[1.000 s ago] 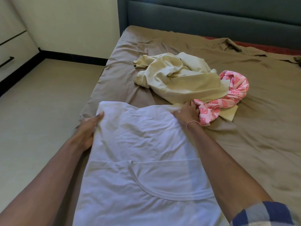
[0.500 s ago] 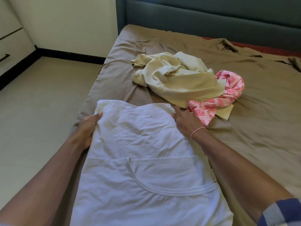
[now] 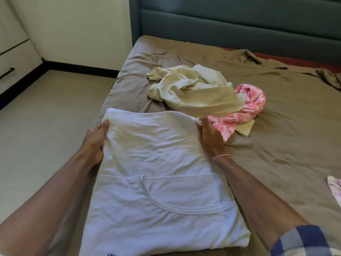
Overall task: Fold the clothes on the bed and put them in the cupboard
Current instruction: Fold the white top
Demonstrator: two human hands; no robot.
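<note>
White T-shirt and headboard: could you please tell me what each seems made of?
The white T-shirt: likely soft cotton knit, matte, with fine creases and a ribbed neckline. The headboard: seemingly padded teal fabric upholstery, matte, with horizontal panel seams.

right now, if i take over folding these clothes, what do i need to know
Left hand grips the left edge of the white t-shirt; right hand pinches its far right corner.
The t-shirt lies flat on the bed, partly folded.
The cream garment and pink patterned garment lie crumpled beyond it, unfolded.
Left to do: finish this fold, fold the other two, carry everything to the cupboard.
</note>
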